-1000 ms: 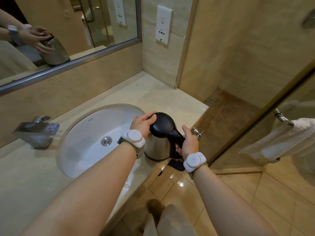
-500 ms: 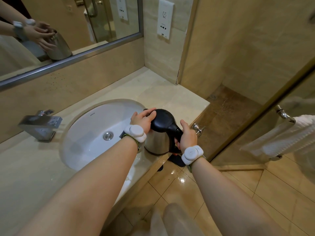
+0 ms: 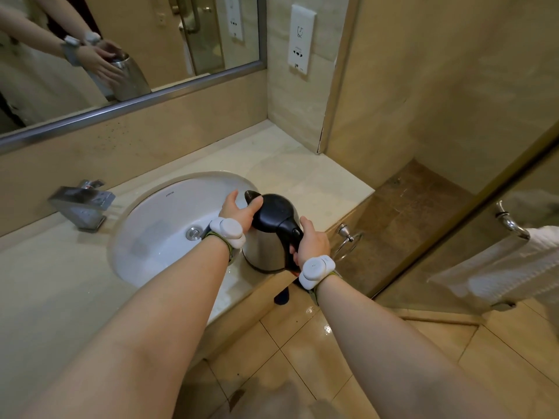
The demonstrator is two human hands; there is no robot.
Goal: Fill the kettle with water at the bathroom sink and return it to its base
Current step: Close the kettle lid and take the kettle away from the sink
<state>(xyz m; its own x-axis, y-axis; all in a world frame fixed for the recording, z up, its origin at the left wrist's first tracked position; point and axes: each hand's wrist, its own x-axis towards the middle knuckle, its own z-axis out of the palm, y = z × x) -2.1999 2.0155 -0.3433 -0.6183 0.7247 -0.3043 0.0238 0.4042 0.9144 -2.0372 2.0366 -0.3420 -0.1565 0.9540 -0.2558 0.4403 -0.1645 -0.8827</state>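
Note:
A steel kettle (image 3: 262, 252) with a black lid and black handle stands upright on the marble counter at the right rim of the white sink (image 3: 157, 213). My right hand (image 3: 313, 241) is wrapped around the handle. My left hand (image 3: 237, 208) rests against the lid's front by the spout, fingers spread on it. The lid looks closed. The chrome tap (image 3: 81, 204) is at the sink's left and no water runs from it. The kettle's base is not in view.
A wall mirror (image 3: 127, 55) reflects both hands and the kettle. The bare counter (image 3: 302, 170) runs back to a wall socket panel (image 3: 301, 40). A chrome towel ring (image 3: 348, 240) hangs off the counter's end, a white towel (image 3: 508, 270) on a glass door at right. Floor tiles look wet.
The view has shifted slightly, raising the kettle and sink in frame. Both hands keep the same places on the kettle, which still stands on the counter.

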